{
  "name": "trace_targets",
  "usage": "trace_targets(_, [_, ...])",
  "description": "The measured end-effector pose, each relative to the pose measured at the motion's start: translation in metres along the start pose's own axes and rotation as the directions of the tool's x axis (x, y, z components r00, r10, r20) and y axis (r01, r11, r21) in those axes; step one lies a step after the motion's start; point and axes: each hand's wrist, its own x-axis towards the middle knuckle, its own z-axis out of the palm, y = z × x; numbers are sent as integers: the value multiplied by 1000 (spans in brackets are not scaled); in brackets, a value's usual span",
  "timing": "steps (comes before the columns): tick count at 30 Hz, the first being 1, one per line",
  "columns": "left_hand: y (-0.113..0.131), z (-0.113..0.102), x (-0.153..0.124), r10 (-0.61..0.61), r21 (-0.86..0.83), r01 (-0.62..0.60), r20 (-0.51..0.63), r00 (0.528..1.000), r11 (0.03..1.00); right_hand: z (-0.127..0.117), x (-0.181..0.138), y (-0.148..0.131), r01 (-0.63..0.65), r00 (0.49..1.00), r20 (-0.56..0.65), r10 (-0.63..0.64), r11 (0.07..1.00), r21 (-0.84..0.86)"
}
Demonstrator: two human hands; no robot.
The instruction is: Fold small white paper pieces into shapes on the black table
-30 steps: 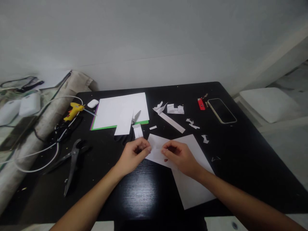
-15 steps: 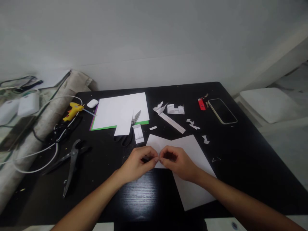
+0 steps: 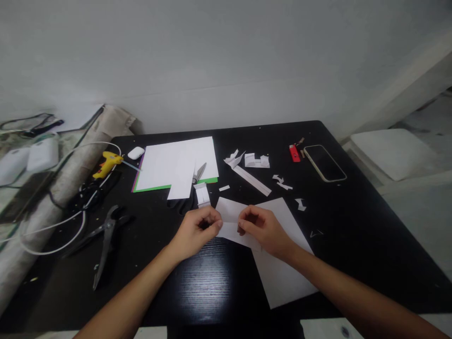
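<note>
My left hand is closed in a pinch, thumb against forefinger, at the left side of a white piece of paper. Facing it, my right hand pinches the right side of the paper. A faint pale edge runs across the small gap between the fingertips. Under my right hand and forearm lies a larger white sheet, tilted on the black table. Just beyond my left hand is a small folded paper piece, its near end hidden by the fingers.
Scissors lie on a stack of paper. Pliers and a yellow glue gun are at left. Folded paper shapes and scraps lie beyond my hands. A red lighter and phone sit at right.
My hands have moved apart from touching fingertips. The left went left and slightly up, the right slightly up. More of the white paper between them shows.
</note>
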Motion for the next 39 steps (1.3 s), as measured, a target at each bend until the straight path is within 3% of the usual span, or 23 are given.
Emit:
trace_targets(9, [-2, 3, -2, 28, 38, -27, -19, 999, 999, 2, -1, -1, -35, 998, 64, 29, 996, 83])
trace_targets(12, [0, 4, -3, 107, 92, -104, -30, 994, 990, 4, -1, 2, -76, 992, 108, 64, 990, 120])
trace_targets(16, [3, 6, -3, 245, 144, -241, -14, 969, 960, 3, 0, 5, -77, 994, 82, 67, 990, 118])
trace_targets(21, [4, 6, -2, 291, 140, -287, -9, 957, 948, 1, 1, 6, -60, 997, 51, 54, 988, 140])
trace_targets(25, [4, 6, -2, 277, 147, -276, 15, 961, 950, 1, 1, 8, -38, 999, 37, 34, 993, 107])
trace_targets(31, [3, 6, -3, 147, 160, -153, 51, 988, 975, 1, 0, 10, 34, 999, 19, -35, 998, 53])
trace_targets(39, [3, 7, -2, 82, 146, -90, 59, 995, 985, 1, -1, 14, 29, 999, 22, -30, 998, 49])
